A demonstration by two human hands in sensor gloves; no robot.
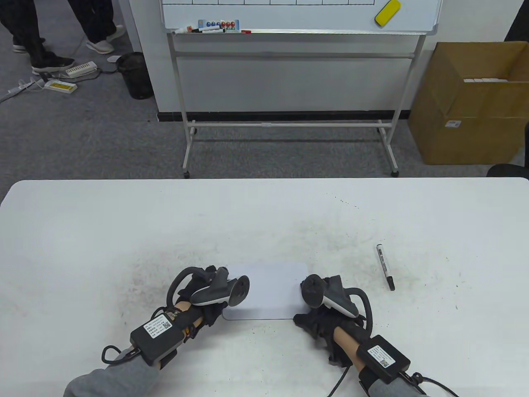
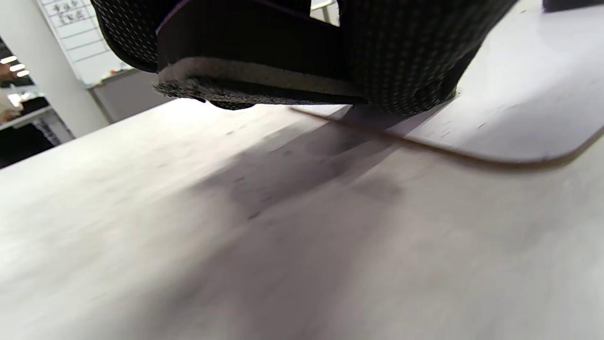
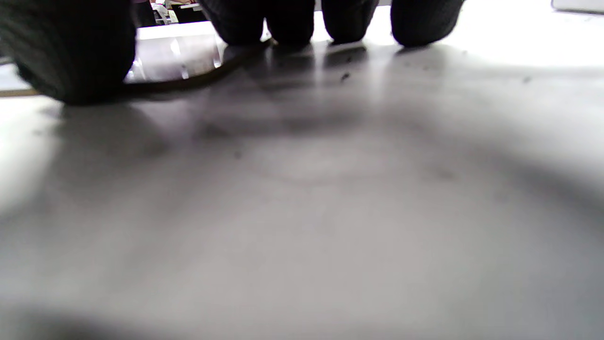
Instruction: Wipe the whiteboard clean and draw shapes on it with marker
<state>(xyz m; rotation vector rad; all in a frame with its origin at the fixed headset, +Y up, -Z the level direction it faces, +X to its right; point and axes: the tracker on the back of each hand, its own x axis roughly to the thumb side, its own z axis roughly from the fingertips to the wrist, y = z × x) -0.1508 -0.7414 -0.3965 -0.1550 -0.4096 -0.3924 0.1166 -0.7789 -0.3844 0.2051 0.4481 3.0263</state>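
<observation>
My small whiteboard lies flat on the table just in front of me, its surface blank. My left hand sits at the board's left edge and holds a felt eraser whose pad hangs over that edge. My right hand is at the board's right near corner, fingertips down on the table beside the rim, gripping nothing. The marker lies capped on the table, to the right of the board and apart from both hands
</observation>
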